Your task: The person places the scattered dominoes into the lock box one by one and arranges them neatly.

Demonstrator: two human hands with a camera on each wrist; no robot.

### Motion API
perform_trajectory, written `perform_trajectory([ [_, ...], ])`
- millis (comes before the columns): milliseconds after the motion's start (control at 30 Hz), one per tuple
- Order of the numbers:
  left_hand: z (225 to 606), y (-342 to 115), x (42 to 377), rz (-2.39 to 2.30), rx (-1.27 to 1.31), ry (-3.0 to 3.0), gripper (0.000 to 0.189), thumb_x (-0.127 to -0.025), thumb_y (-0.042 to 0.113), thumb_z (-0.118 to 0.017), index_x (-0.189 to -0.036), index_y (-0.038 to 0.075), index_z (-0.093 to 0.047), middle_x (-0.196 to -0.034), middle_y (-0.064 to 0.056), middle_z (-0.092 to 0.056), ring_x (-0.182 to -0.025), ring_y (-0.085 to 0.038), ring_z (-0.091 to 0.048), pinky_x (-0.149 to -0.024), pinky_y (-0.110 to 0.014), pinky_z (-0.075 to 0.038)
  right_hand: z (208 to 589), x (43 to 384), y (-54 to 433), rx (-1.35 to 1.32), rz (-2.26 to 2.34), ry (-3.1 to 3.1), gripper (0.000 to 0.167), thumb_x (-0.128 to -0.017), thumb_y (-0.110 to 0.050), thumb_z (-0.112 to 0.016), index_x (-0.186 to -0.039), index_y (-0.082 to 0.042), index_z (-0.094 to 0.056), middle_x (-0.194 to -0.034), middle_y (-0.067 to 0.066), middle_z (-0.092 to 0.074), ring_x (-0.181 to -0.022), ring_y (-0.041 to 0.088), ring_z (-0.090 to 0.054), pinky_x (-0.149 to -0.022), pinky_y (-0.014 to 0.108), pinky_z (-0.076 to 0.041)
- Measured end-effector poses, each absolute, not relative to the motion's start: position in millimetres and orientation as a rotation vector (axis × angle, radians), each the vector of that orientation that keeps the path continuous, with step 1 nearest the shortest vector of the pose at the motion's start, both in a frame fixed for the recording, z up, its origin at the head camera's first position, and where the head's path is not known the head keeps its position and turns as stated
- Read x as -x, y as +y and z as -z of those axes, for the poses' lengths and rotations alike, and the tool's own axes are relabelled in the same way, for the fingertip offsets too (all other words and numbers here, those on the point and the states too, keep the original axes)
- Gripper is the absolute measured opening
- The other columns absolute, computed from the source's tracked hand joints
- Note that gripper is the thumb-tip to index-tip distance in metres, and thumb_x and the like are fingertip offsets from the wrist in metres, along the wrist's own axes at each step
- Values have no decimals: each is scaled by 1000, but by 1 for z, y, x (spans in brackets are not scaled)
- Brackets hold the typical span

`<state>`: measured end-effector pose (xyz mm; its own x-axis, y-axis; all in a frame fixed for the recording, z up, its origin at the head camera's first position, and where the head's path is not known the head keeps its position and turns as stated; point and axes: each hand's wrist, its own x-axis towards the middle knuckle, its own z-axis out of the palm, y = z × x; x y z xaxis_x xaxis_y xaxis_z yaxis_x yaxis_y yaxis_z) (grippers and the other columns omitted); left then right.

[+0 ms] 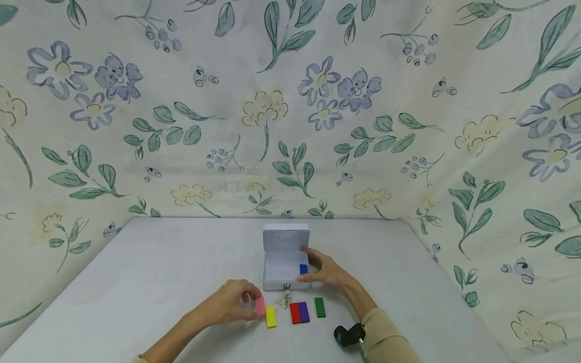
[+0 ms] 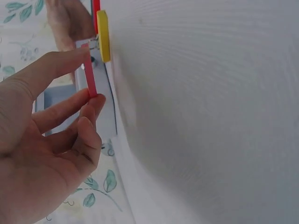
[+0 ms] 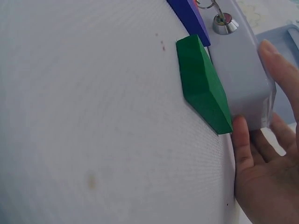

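Between its thumb and fingertips my left hand (image 1: 230, 302) pinches a pink block (image 1: 260, 306). In the left wrist view the pink block (image 2: 89, 70) stands edge-on, raised above the table. A yellow block (image 1: 271, 317) lies just right of it. My right hand (image 1: 329, 271) holds the right side of a white metal cash box (image 1: 287, 286), thumb at the front rim and fingers along the side wall. The lid (image 1: 286, 240) stands up, and a blue block (image 1: 303, 269) lies inside at the right. Keys (image 1: 285, 301) hang from the front lock.
In front of the box lie a red block (image 1: 295, 313) and a purple block (image 1: 304, 312) side by side, with a green block (image 1: 320, 307) to their right. A black device (image 1: 348, 335) is at the right wrist. A floral cloth (image 1: 290, 126) hangs behind the white table (image 1: 181, 252).
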<state>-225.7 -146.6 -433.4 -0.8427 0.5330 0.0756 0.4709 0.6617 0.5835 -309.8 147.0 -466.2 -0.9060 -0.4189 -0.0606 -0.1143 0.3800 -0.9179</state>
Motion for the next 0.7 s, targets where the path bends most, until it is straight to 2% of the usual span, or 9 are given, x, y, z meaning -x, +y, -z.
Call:
perform_trajectory([
  [700,421,-131,244,-919,-883,2868,34,-78,26,-80,-107,8,-73,-100,0,-70,-81,-10,-55,-66,-19,-46,468,311,146,465,1520,2383,93,-76,-30,-84,-153,-19,-33,-160,14,-30,-148,38,-26,-118,58,-23],
])
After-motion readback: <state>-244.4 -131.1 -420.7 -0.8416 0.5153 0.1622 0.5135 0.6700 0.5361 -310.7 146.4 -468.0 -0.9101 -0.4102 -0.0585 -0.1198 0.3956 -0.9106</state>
